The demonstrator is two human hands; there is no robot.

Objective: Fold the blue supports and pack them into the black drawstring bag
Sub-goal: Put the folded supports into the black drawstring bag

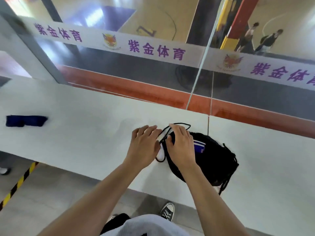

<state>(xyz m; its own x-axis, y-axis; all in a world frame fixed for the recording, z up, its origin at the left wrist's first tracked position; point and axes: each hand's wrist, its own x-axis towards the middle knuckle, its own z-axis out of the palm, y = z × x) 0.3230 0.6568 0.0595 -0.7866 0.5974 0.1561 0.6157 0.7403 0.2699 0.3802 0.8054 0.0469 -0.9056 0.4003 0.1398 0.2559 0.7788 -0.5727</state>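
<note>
The black drawstring bag lies on the white counter, right of centre. A blue support with white stripes shows at the bag's mouth, partly inside. My right hand rests on the bag's mouth, fingers curled at its rim and cord. My left hand lies just left of it, fingers spread flat over the black cord loops. Another dark blue support lies flat at the far left of the counter, well away from both hands.
A glass wall with a white banner runs along the counter's far edge. Beyond it is a sports court with two people. Yellow-black tape marks the floor below left. My shoe stands under the counter's near edge.
</note>
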